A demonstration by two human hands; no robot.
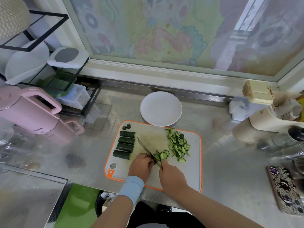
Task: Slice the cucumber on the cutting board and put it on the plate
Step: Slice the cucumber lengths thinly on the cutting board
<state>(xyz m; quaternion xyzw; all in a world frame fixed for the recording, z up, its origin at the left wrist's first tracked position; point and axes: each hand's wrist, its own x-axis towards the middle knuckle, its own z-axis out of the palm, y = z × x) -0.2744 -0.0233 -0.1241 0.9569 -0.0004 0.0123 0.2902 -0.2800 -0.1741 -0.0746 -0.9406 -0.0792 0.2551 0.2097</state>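
An orange-rimmed white cutting board [194, 170] lies on the steel counter. Several halved cucumber lengths [125, 143] lie in a row on its left, with two end stubs [126, 127] above them. A pile of half-moon slices [178, 144] covers the right side. My right hand [171, 177] grips the knife [145, 149] by its handle, blade pointing up-left. My left hand [141, 166], fingers curled, holds the cucumber piece [162, 155] being sliced against the blade. An empty white plate [161, 108] sits just behind the board.
A pink kettle [31, 112] and a black wire rack with containers [69, 89] stand at the left. A beige lidded box [257, 91] and cream holder are at the right. A patterned phone [286, 188] lies near the right counter edge, with glass items beyond it.
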